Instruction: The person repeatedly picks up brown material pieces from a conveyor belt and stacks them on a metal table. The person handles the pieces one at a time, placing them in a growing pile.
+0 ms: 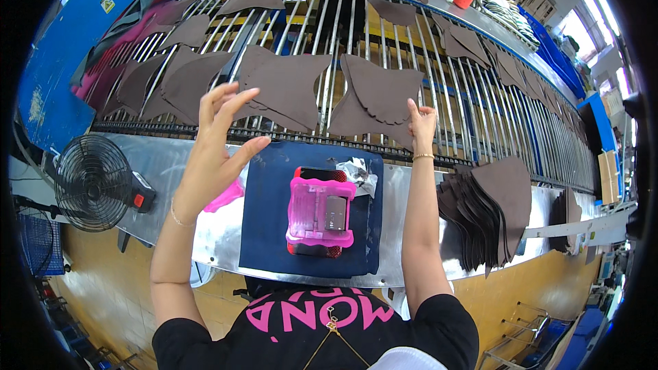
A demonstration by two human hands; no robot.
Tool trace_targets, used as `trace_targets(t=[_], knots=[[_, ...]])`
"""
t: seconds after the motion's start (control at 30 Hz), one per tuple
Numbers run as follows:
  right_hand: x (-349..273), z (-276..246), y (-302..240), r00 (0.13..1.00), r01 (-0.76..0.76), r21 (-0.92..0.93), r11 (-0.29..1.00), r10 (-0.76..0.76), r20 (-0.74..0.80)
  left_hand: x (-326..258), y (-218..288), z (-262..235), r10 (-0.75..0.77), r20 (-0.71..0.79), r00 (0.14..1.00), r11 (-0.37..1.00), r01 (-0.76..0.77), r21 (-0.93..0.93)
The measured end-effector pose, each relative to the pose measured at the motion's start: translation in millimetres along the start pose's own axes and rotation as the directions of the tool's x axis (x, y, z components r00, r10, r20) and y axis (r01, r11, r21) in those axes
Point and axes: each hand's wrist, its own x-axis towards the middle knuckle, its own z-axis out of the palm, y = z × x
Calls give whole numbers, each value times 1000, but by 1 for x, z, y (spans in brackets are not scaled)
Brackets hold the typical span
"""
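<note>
Navy mat (264,226): flat on the metal table (164,168), in front of the person; the landmark for what follows.
Left hand (223,133): above the mat's far left corner, fingers spread and thumb held apart, nothing in its grasp.
Left brown piece (284,82): beyond the mat's far edge, on the rack of metal bars (442,89), ahead and to the right of the left hand; the fingertips overlap its scalloped near edge in view, but contact cannot be told.
Right hand (421,127): past the mat's far right corner, one digit pointing forward and the others curled; whether it grips anything cannot be told.
Right brown piece (380,85): beyond the mat's far right part, just left of the right hand, overlapping another brown layer.
Pink-edged box (308,212): on the mat's middle.
Crumpled foil (360,177): at the mat's far right corner.
Brown stack (504,192): right of the mat.
Black fan (92,181): left of the mat.
</note>
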Motion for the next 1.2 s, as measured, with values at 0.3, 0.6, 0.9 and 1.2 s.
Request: trace_targets(t=[0.3,0.6,0.9,1.2], knots=[[-253,-21,-173,-28,787,274,553,-412,911,-27,53,46,4,757,654,209,739,-640],[-285,-55,-156,19,823,128,554,-252,968,-42,87,58,6,822,569,343,771,-536],[-291,-68,-141,117,704,119,700,-280,953,-56,102,68,18,715,699,259,688,-678],[-290,-79,-147,128,573,16,819,-109,986,-75,89,88,274,455,847,567,240,-788]])
